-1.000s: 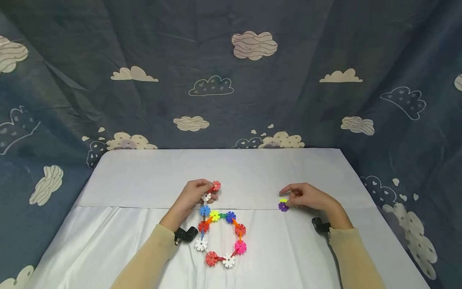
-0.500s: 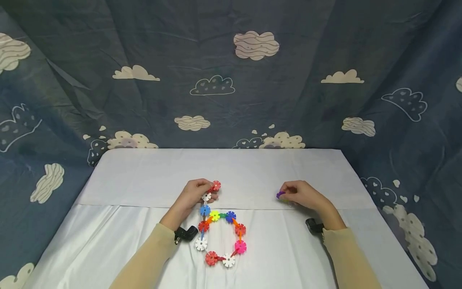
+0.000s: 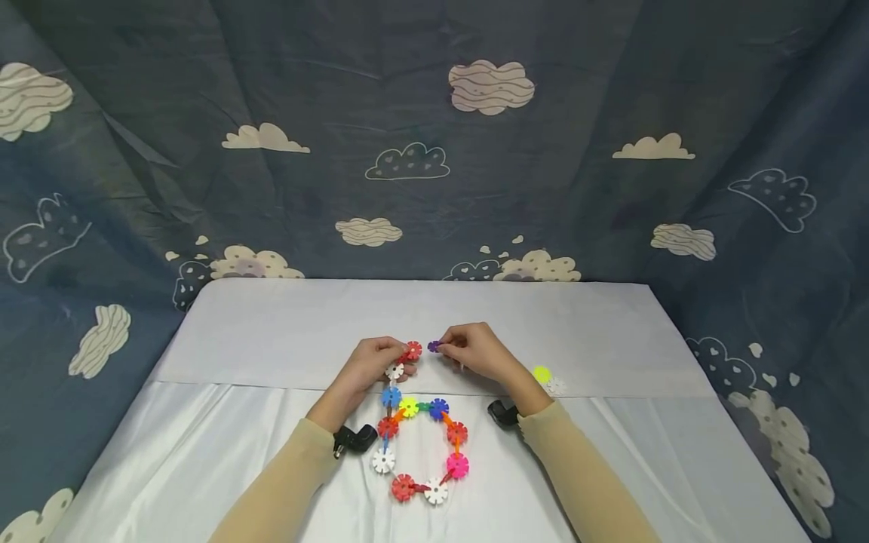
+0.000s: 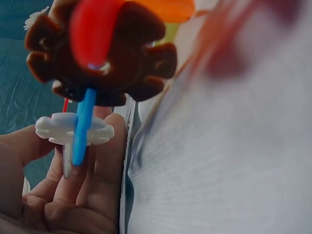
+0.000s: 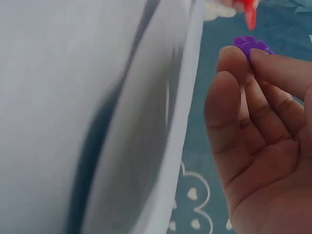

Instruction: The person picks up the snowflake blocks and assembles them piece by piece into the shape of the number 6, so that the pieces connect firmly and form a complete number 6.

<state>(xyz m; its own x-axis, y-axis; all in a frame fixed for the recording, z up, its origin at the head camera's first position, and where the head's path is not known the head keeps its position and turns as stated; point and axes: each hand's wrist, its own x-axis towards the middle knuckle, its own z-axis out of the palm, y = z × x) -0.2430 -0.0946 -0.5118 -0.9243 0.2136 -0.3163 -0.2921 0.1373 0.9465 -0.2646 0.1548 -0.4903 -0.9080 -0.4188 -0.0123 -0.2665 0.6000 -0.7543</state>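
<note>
A chain of snowflake building discs lies on the white cloth, its lower part closed into a loop with a pink disc [image 3: 458, 465] on the right side. From the loop's upper left a tail runs up through a blue disc [image 3: 391, 397] and a white disc [image 3: 394, 371] to a red disc [image 3: 413, 350]. My left hand [image 3: 372, 366] pinches the tail near that red end. My right hand [image 3: 478, 351] holds a purple disc [image 5: 252, 45] between thumb and fingertip, a short gap right of the red disc. In the left wrist view a brown disc [image 4: 112, 73] stands edge-joined close to the camera.
A loose yellow disc [image 3: 541, 374] and a white disc [image 3: 557, 387] lie on the cloth beside my right forearm. The white table [image 3: 326, 309] ends at a dark cloud-patterned curtain [image 3: 407, 211]. Each wrist wears a black camera [image 3: 503, 414].
My right hand has picked up the purple disc and carried it left, close to the red end. The yellow and white loose discs now show. My left hand keeps its hold.
</note>
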